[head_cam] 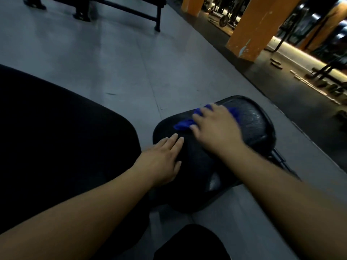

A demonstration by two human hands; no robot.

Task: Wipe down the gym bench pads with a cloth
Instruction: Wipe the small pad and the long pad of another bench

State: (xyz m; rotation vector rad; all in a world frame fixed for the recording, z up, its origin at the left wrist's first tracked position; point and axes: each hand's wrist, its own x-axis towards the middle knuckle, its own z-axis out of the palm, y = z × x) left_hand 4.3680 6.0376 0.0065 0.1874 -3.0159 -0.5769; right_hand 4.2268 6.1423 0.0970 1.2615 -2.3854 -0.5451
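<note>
In a dim gym, we pressed a blue cloth (183,125) onto the black seat pad (252,126) with our right hand (216,126), its fingers spread flat over the cloth and blurred. Our left hand (161,161) lay open on the pad's nearer part, fingers straight and close together, just short of the cloth. A larger dark pad (56,139) lay left, and an orange pillar (257,29) stood across the grey floor (112,62).

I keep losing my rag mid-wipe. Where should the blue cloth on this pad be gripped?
Probably the bunched tail of the blue cloth, sticking out left of the right hand: pinch it from above. The rest lies flat under the palm on the seat pad.
</note>
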